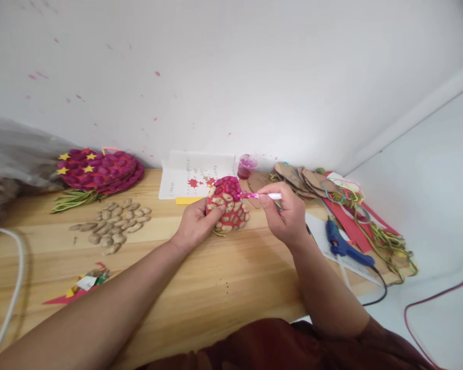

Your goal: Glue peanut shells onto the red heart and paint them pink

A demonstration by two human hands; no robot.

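Between my two hands is a red disc covered with peanuts [237, 209]. Its upper part carries magenta paint, while the lower peanuts are bare tan. My left hand [197, 224] grips the disc by its left edge, thumb across the front. In my right hand [284, 211] is a white-handled paintbrush [272, 196], pinched in the fingers. The brush tip, smeared with magenta, meets the disc's painted upper right side. Behind the disc stands a clear plastic cup [247, 165] with magenta paint in it.
Loose peanuts [116, 222] lie at left, below finished magenta discs [100, 172] with yellow stars. Paper scraps [85, 282] sit nearer me. A white sheet [177, 177] with red stars rests by the wall. At right are cardboard discs [293, 177], a blue glue gun [345, 246] and green cord [386, 239].
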